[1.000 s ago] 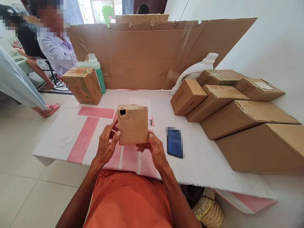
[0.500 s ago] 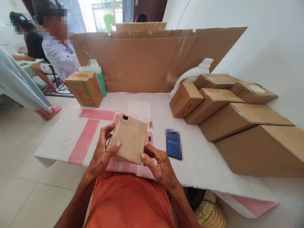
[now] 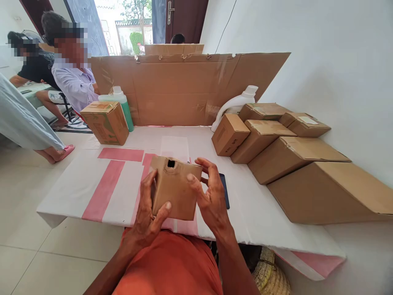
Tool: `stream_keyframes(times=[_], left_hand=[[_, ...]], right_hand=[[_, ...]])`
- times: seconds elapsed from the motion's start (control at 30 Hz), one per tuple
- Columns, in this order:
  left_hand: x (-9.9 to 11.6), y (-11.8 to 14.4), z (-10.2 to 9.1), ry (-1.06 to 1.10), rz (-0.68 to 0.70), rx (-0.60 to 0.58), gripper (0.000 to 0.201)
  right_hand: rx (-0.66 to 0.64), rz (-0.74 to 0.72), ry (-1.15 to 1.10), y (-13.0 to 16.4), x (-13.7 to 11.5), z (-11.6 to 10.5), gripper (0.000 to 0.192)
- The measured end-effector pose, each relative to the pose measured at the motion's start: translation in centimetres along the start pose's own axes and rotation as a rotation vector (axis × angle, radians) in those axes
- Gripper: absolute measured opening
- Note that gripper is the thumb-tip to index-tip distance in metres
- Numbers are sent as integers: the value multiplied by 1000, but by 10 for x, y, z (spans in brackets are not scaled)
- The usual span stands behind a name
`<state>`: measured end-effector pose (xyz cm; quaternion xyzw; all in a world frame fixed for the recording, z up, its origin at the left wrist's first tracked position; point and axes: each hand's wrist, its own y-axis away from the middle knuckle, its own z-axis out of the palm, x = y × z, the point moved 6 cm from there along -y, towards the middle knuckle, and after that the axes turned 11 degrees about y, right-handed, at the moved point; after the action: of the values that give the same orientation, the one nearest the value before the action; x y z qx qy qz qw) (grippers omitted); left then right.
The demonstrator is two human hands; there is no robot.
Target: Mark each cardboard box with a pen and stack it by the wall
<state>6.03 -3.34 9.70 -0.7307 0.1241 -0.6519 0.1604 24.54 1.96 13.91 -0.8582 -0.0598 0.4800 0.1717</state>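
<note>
A small tan cardboard box (image 3: 176,192) is held up over the near edge of the table, tilted with its broad face towards me. A dark square hole is cut near its top edge, with curved pen lines drawn around it. My left hand (image 3: 150,205) grips the left side, thumb on the front face and fingers along the edge. At the upper right corner is my right hand (image 3: 213,188), its thumb on the face and its bent fingers around the edge. Behind the right hand lies a dark phone (image 3: 225,192), partly hidden.
Several cardboard boxes (image 3: 301,176) stand along the right wall beside a white jug (image 3: 233,102). At the back left are a printed carton (image 3: 106,125) and a green bottle (image 3: 126,112). A tall cardboard sheet (image 3: 175,90) screens the far edge. Other people sit and stand at left.
The box has tipped more upright and shifted slightly right. My right hand has moved from its lower right corner up to the upper right. The pen is now mostly hidden behind the box.
</note>
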Motion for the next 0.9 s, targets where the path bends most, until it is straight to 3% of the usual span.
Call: stream_keyframes(times=[0.17, 0.33, 0.4, 0.53, 0.9], left_hand=[[9, 12, 1, -93, 52, -19, 72], [22, -14, -11, 40, -40, 124, 56], [30, -27, -13, -7, -24, 169, 48], [40, -41, -10, -107, 51, 122, 31], [33, -29, -19, -28, -6, 110, 37]], right_hand=[[29, -70, 172, -14, -24, 13, 25], [93, -121, 176, 1, -35, 23, 11], [109, -143, 173, 8, -40, 27, 11], [118, -148, 194, 16, -47, 32, 14], [31, -193, 242, 15, -56, 37, 25]])
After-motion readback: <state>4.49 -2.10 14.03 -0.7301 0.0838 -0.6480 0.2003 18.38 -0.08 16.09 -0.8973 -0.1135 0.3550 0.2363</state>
